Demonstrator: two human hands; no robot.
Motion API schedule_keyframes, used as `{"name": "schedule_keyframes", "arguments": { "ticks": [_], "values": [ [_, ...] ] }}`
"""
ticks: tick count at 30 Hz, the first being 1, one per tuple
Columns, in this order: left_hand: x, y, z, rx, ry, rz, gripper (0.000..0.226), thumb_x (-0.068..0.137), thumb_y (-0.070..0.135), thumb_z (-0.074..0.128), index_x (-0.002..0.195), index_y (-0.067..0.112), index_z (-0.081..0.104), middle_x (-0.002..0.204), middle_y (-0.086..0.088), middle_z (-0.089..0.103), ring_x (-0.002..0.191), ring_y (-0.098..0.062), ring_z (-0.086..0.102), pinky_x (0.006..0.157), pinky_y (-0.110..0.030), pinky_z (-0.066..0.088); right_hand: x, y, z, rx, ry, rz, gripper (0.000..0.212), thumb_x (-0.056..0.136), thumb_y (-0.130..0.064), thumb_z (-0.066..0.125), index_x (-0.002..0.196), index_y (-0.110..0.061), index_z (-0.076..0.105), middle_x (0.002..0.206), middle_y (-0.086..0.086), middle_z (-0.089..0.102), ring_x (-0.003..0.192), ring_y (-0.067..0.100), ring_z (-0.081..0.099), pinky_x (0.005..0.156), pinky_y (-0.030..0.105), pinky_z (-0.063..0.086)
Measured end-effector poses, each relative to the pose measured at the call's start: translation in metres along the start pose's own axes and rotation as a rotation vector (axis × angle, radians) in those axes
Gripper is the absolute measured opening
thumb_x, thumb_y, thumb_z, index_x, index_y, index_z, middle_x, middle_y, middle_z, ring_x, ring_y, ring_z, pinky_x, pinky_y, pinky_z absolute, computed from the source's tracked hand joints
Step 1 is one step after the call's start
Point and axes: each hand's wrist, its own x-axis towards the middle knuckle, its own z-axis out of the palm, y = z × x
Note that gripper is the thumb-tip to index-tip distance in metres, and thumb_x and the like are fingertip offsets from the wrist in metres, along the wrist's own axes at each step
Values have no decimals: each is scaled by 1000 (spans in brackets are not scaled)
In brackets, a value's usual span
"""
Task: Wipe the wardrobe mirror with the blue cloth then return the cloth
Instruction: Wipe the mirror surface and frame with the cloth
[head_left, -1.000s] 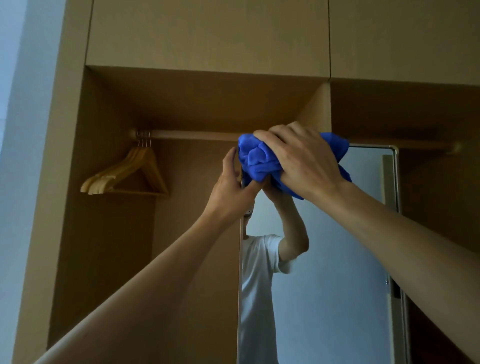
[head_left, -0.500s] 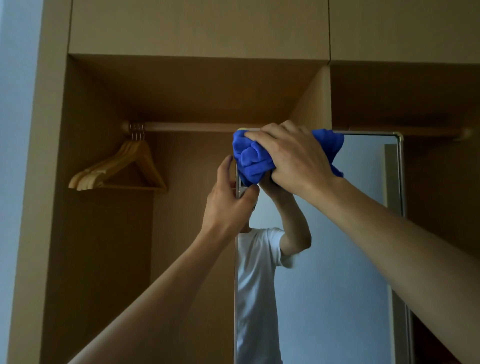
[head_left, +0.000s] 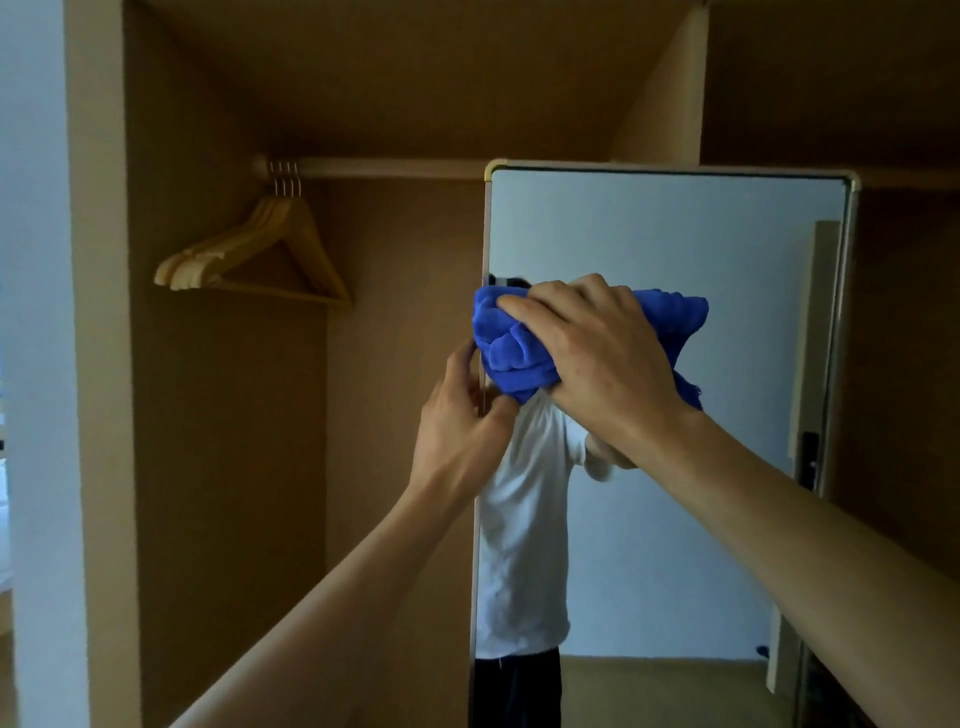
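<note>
Down from the mirror's top left corner, the right hand (head_left: 597, 353) and its blue cloth (head_left: 511, 356) had travelled along the left edge. The bunched wad now lay against the glass of the mirror (head_left: 675, 234) roughly a third of the way down, touching that edge. The fingers were curled over the cloth and clenched it into a thick bundle, with the palm pressing it to the glass. A loose tail stuck out to the right of the wrist. The left hand (head_left: 457, 428) pinched the mirror's left edge just below the cloth, thumb on the front and fingers behind, as it had before, only lower.

The cloth looked soft, light and plush, so it would likely bunch under any pressure and slide easily on glass. Gripping it as a wad from above seemed the sound hold. The mirror appeared thin-framed and perhaps free to swing. That would make it fragile and in need of bracing at its edge while pressure came on the face. Wooden hangers (head_left: 260, 249) hung from the rail (head_left: 389, 167) at the upper left of the wardrobe (head_left: 218, 467).
</note>
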Motion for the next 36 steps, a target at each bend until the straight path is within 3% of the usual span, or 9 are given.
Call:
{"name": "schedule_keyframes", "arguments": {
  "ticks": [5, 9, 12, 16, 24, 28, 33, 36],
  "values": [
    [-26, -9, 2, -16, -9, -70, 50, 97, 21, 53, 144, 34, 43, 109, 10, 69, 98, -5, 65, 75, -15, 46, -31, -16, 5, 23, -29, 9, 61, 76, -6, 65, 135, -19, 54, 123, 3, 62, 101, 31, 55, 82, 45, 44],
    [-43, -22, 6, -67, 10, -129, 54, 88, 28, 43, 141, 35, 47, 114, 10, 69, 106, -10, 65, 93, -38, 54, -49, -26, 6, 46, -66, 11, 54, 83, -10, 48, 137, -17, 54, 122, 5, 62, 103, 34, 56, 84, 47, 44],
    [-56, -32, 10, -99, 30, -172, 53, 85, 32, 36, 135, 35, 53, 110, 7, 70, 101, -15, 65, 93, -47, 54, -66, -35, 8, 56, -108, 17, 55, 86, -15, 35, 138, -18, 52, 122, 5, 61, 105, 33, 55, 86, 47, 43],
    [-70, -42, 15, -121, 62, -216, 40, 86, 39, 32, 113, 39, 61, 108, 2, 71, 105, -23, 67, 92, -56, 54, -91, -49, 15, 50, -140, 11, 57, 83, -9, 49, 139, -19, 50, 122, 4, 61, 105, 32, 54, 86, 45, 42],
    [-98, -57, 23, -174, 110, -308, 35, 91, 36, 32, 97, 48, 64, 104, 2, 72, 103, -21, 67, 93, -55, 54, -130, -70, 19, 104, -182, 24, 57, 84, -11, 42, 139, -20, 51, 125, 4, 60, 107, 33, 54, 89, 45, 40],
    [-112, -71, 27, -199, 125, -351, 34, 90, 39, 32, 92, 31, 64, 102, -9, 71, 102, -31, 65, 93, -57, 52, -146, -81, 22, 120, -197, 47, 57, 85, -10, 36, 138, -20, 52, 125, 2, 60, 107, 33, 54, 89, 45, 40],
    [-131, -98, 32, -219, 124, -396, 33, 91, 38, 32, 86, 25, 62, 83, 6, 67, 81, -12, 61, 80, -40, 53, -179, -100, 32, 149, -228, 76, 59, 85, -9, 44, 142, -21, 50, 135, 3, 57, 112, 33, 53, 93, 44, 38],
    [-145, -118, 34, -213, 99, -424, 34, 93, 36, 31, 89, 24, 62, 85, 6, 70, 83, -12, 65, 76, -31, 54, -204, -114, 38, 174, -228, 104, 56, 88, -9, 49, 142, -22, 51, 136, 3, 57, 112, 34, 53, 94, 44, 38]
  ]
}}
